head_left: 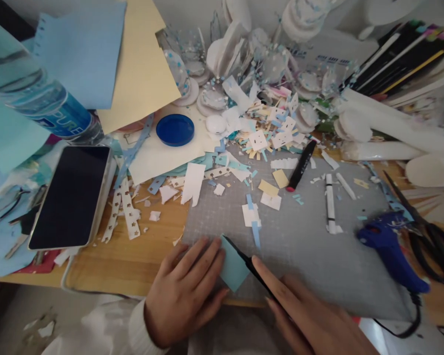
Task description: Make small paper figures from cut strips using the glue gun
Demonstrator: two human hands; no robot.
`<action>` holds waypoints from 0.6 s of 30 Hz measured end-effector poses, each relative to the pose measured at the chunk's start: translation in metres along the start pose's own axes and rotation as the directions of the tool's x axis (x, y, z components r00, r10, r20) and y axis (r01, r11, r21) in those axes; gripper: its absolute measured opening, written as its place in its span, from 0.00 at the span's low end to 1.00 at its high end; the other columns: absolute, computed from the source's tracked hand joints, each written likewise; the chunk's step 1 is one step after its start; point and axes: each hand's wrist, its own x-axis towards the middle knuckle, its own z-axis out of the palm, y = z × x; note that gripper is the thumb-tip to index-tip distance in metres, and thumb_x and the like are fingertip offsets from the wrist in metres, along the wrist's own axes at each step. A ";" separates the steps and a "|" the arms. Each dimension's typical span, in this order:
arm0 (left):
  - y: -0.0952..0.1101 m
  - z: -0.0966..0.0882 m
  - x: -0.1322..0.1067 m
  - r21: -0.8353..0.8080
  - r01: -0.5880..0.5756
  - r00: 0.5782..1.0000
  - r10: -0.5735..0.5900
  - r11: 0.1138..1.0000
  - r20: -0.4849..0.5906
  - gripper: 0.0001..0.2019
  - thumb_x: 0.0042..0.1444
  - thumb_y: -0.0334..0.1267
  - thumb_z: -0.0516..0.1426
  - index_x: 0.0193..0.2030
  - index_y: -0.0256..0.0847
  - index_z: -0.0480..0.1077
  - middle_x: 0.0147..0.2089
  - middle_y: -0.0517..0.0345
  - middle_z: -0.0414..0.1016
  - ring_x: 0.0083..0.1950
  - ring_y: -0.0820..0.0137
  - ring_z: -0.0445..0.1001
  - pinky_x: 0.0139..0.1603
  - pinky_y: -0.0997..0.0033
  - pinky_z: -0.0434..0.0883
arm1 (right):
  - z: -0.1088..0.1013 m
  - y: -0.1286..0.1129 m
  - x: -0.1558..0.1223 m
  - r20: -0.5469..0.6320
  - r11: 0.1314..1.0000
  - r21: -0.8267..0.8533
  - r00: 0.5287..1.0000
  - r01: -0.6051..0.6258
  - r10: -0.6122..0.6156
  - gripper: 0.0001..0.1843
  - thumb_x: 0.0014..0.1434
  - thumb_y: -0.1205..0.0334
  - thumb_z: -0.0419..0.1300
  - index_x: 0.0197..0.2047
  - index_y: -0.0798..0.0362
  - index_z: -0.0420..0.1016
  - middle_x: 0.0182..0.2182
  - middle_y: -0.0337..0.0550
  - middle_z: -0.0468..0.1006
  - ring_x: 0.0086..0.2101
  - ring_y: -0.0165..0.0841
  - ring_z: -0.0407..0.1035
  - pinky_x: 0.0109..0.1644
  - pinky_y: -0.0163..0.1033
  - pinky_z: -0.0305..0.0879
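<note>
At the mat's front edge, a small light-blue piece of paper [234, 268] lies between my two hands. My left hand [188, 286] is flat, its fingers stretched out over the paper's left side, pressing on it. My right hand [303, 305] grips a slim black craft knife [259, 277], index finger along its top. The blade's tip touches the paper's upper corner near my left fingertips. Just beyond lies a white paper square [250, 216] with a blue strip across it. The grip's lower part is hidden by my right hand.
A grey cutting mat [296, 236] bears paper scraps and a black marker [301, 166]. To the right are a blue glue gun [390, 251] with its cord and black scissors [425, 231]. Leftward are a phone [72, 197], a water bottle [40, 84] and a blue lid [175, 130].
</note>
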 end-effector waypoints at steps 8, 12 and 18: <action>0.001 -0.001 0.002 -0.016 0.009 1.000 -0.009 1.000 0.003 0.18 0.62 0.43 0.53 0.55 0.38 0.71 0.59 0.55 0.74 0.58 0.61 0.70 0.61 0.59 0.56 | 0.002 0.001 0.001 0.060 0.990 -0.127 0.996 0.067 -0.060 0.31 0.67 0.64 0.41 0.72 0.50 0.41 0.27 0.39 0.74 0.14 0.28 0.68 0.14 0.31 0.66; 0.001 -0.001 0.001 -0.017 0.015 1.000 -0.015 1.000 -0.008 0.18 0.61 0.43 0.54 0.55 0.39 0.72 0.59 0.56 0.74 0.57 0.61 0.71 0.60 0.59 0.56 | 0.007 0.002 -0.004 0.086 0.973 -0.217 0.995 0.076 -0.058 0.34 0.64 0.66 0.43 0.72 0.52 0.41 0.25 0.39 0.72 0.15 0.29 0.68 0.13 0.30 0.64; 0.002 0.000 0.002 0.000 0.035 0.999 -0.035 0.999 -0.008 0.18 0.61 0.43 0.54 0.55 0.40 0.72 0.59 0.59 0.73 0.57 0.61 0.70 0.60 0.59 0.55 | 0.010 -0.001 -0.006 0.064 0.928 -0.348 0.991 0.135 -0.120 0.39 0.57 0.73 0.44 0.72 0.57 0.39 0.22 0.39 0.71 0.12 0.30 0.64 0.09 0.33 0.60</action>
